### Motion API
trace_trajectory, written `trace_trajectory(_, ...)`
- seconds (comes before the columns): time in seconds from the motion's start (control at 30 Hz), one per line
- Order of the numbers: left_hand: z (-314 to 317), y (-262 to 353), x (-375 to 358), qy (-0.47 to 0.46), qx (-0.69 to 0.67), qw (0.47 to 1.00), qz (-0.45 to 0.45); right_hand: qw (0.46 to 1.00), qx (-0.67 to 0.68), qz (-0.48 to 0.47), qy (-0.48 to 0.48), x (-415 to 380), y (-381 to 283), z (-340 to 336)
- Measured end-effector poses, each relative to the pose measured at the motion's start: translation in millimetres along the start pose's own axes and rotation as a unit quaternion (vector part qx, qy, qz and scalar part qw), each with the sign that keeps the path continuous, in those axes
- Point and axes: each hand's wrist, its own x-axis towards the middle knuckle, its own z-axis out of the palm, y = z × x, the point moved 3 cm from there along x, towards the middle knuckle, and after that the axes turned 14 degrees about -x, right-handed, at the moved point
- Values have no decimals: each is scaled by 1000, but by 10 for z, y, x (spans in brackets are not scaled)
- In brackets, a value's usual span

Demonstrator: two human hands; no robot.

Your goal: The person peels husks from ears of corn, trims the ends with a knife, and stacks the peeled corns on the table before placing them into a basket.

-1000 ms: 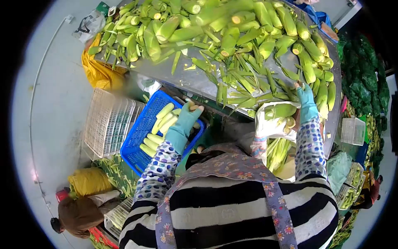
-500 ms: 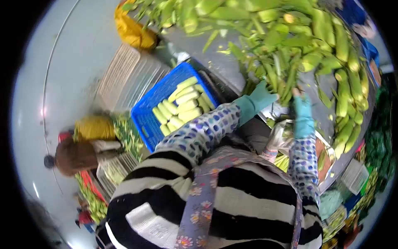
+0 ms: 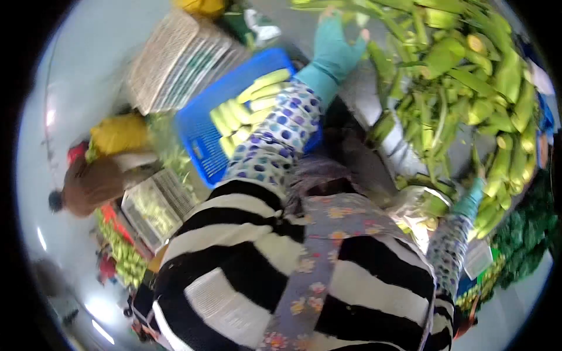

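My left hand (image 3: 336, 48), in a teal glove with bare fingertips, reaches over the grey tabletop (image 3: 358, 88) with thumb and fingers apart. It is close to long green leaves at the top. Beyond the sleeve is a blue crate (image 3: 202, 153) holding several pale green cobs (image 3: 229, 117). My right hand (image 3: 473, 193), gloved the same way, is small and blurred beside husked corn ears (image 3: 501, 167) at the table's right side; its grip is unclear. A heap of loose green husks (image 3: 430, 120) lies between the hands.
Stacked flat crates (image 3: 181, 64) stand beyond the blue crate. An open plastic bag (image 3: 418, 205) hangs near the table's front edge. At the left, a person in brown (image 3: 88, 184) bends near a yellow sack (image 3: 120, 134) and a light crate (image 3: 155, 207). Dark leafy greens (image 3: 524, 222) are at far right.
My left hand has left the husk pile and moved up and left. My right hand has moved down and right, away from the pile. The view has shifted.
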Motion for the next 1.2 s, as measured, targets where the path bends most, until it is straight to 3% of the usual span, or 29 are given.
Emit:
trace_trajectory(0.1,306,319,-155,-257,-101,953,-121,998,-8,62,24,139,11,409)
trace_trajectory(0.13,467,457,-338,-196,-72,977,-32,996,-48,64,28,255,19,452)
trace_trajectory(0.17,576,653,-440,-204,-76,976,-23,1000,-15,-1,27,46,-78,643)
trace_trajectory(0.27,866,1177,-825,-248,-147,947,-144,990,-53,-113,70,68,120,974)
trace_trajectory(0.33,1171,1406,-1114,-202,-220,942,-152,997,29,-70,23,-76,79,1340)
trace_trajectory(0.4,1342,1713,-1132,-178,-357,882,-252,977,148,-133,-81,-4,248,1398)
trace_trajectory(0.47,1461,1814,-1214,-195,-429,806,-357,945,305,-47,-105,-110,276,1316)
trace_trajectory(0.5,1355,1990,-1000,-221,-537,708,-404,948,291,-84,-93,-139,237,1170)
trace_trajectory(0.53,1353,2022,-1064,-242,-474,774,-343,950,284,-103,-85,-159,198,1086)
trace_trajectory(0.57,1227,2182,-964,-250,-503,748,-354,950,278,-122,-73,-204,173,977)
trace_trajectory(0.67,1203,2656,-1063,-219,-515,791,-248,954,257,-151,-23,-418,232,539)
trace_trajectory(0.8,934,3606,-1008,-225,-561,789,-112,959,220,-158,80,-969,560,-311)
trace_trajectory(0.93,545,4472,-1424,-272,-659,695,-95,954,173,-124,209,-1630,1261,-1114)
trace_trajectory(1.03,178,4722,-1989,-411,-661,628,-33,949,121,-80,279,-2116,1990,-1404)
trace_trajectory(1.13,116,4377,-2855,-460,-581,665,93,951,9,-22,307,-2452,2826,-1378)
trace_trajectory(1.2,253,3975,-3334,-753,-378,530,99,947,-112,25,299,-2771,3475,-1257)
